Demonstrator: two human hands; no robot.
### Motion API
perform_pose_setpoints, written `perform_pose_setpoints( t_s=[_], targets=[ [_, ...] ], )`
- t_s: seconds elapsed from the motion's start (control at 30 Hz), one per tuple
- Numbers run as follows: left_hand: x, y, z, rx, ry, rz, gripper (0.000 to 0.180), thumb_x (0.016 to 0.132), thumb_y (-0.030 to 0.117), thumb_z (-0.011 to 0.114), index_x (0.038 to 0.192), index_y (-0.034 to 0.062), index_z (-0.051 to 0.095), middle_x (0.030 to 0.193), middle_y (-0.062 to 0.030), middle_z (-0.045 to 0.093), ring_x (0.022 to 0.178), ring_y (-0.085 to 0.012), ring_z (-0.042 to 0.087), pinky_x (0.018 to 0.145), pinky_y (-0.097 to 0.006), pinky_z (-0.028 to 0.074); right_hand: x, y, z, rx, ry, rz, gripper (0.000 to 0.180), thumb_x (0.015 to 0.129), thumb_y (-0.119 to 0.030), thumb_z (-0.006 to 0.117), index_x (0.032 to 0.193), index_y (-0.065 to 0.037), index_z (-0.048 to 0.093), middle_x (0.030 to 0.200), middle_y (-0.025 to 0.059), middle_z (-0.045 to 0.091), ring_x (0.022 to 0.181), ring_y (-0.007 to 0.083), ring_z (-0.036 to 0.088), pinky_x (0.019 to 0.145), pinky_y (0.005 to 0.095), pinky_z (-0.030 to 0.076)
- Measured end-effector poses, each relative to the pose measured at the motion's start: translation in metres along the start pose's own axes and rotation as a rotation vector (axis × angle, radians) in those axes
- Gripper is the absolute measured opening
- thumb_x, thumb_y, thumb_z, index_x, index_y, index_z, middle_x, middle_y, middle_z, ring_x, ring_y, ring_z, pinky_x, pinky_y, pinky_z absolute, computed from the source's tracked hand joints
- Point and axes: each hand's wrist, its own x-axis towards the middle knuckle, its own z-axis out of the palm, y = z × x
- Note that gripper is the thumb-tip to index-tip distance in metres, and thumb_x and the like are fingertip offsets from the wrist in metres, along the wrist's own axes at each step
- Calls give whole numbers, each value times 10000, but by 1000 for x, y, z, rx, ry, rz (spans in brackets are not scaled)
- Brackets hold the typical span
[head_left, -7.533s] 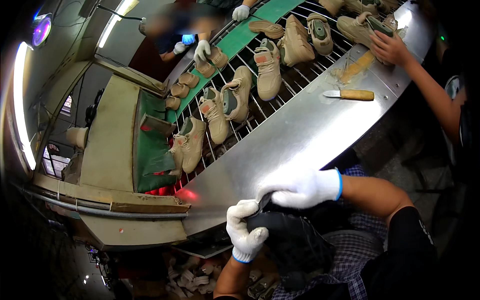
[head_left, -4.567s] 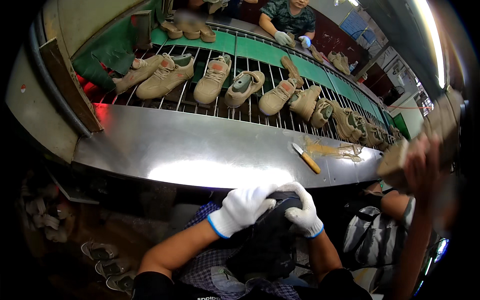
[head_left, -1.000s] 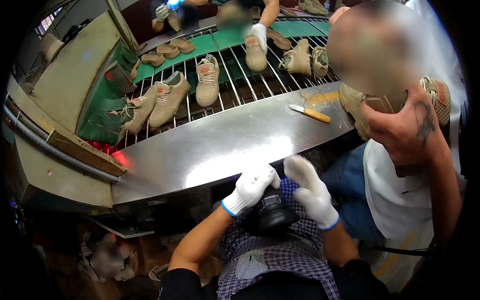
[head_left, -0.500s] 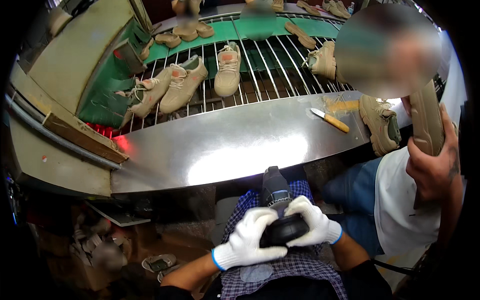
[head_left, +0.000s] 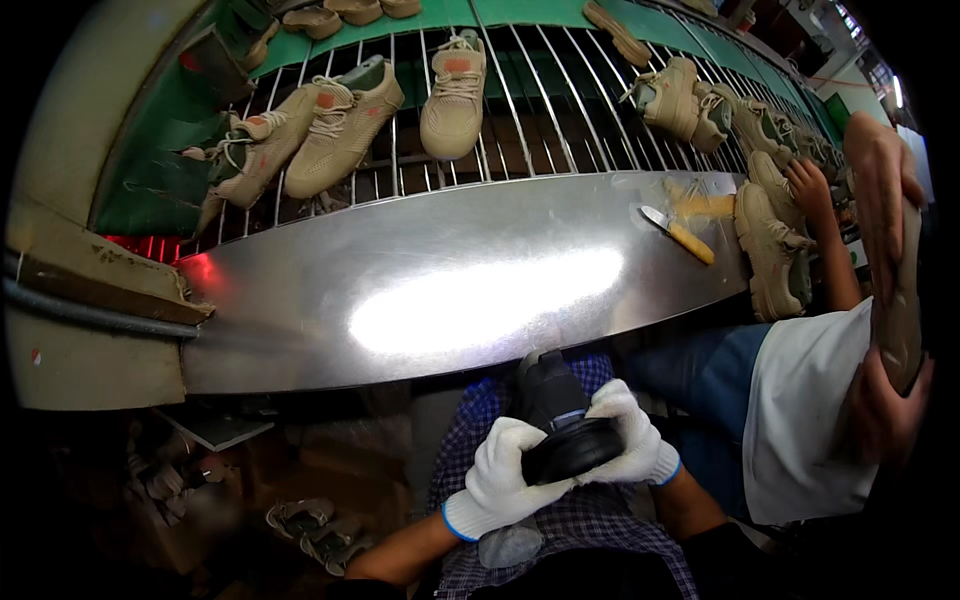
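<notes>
1. The black shoe piece point(head_left: 570, 448) is at 5 o'clock from the centre of my view, over the plaid apron point(head_left: 585, 535); I cannot tell whether its far tip touches the worktop point(head_left: 300, 310).
2. My left hand point(head_left: 505, 470) closes round its rounded end from 8 o'clock, my right hand point(head_left: 627, 430) from 2 o'clock. Both have their fingers curled snugly against it.
3. I judge the step in hand to be two-handed gripping or shaping of that end. A next move would call for even pressure from both sides, as its curve could slip against knit gloves.
4. That end looks smooth, with a faint sheen; the narrower stretch beyond it reads as matte, perhaps cloth. The gloves are white knit, cuffed in blue.
5. The worktop is smooth, glaring metal. A knife point(head_left: 678, 235) with a wooden handle lies on it towards 2 o'clock.
6. At 12 o'clock, a laced beige shoe point(head_left: 453, 100) rests on the metal-barred rack point(head_left: 394, 160).
</notes>
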Motion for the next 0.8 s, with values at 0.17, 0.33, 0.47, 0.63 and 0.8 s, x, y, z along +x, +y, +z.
perform_pose_setpoints(
  t_s=[0.17, 0.33, 0.47, 0.63, 0.8],
  targets=[
    [8, -5, -10, -45, -84, -67, 677, 640, 268, 1039, 1039, 55, 534, 929, -112, 576, 747, -233, 610, 610, -362, 506, 6, 5, 0, 62, -36, 67, 807, 632, -308, 1053, 1240, -65, 579, 1063, 92, 619, 978, 243, 574, 823, 371, 499],
    [13, -10, -21, -129, -169, -157, 755, 635, 317, 1055, 1073, 51, 501, 934, -84, 558, 749, -182, 563, 651, -321, 493, 11, 7, -3, 44, -110, 41, 885, 613, -335, 1061, 1276, -69, 540, 1077, 104, 594, 960, 229, 569, 789, 343, 496],
    [17, -24, -33, -117, -303, -228, 1014, 524, 407, 1092, 1184, 54, 408, 954, -30, 486, 805, -115, 489, 726, -278, 486, 10, 12, -1, 57, -160, 160, 1075, 575, -432, 1063, 1383, -56, 461, 1152, 134, 574, 955, 229, 574, 789, 340, 504],
    [13, -23, -45, -256, -412, -516, 1264, 585, 396, 1068, 1538, 47, 315, 1161, -93, 510, 931, -163, 559, 832, -308, 544, -9, 12, 8, -238, -267, 435, 1442, 591, -562, 1020, 1623, 19, 199, 1392, 239, 542, 1193, 356, 620, 1048, 423, 525],
    [45, -13, -101, -56, -516, -238, 1084, 792, 399, 939, 1625, 28, 352, 1661, -231, 336, 1483, -372, 464, 1219, -495, 444, -29, 56, 27, 564, -366, 773, 1352, 709, -165, 1007, 1705, -57, 100, 1535, 133, 529, 1420, 247, 490, 1207, 423, 413]
  ],
)
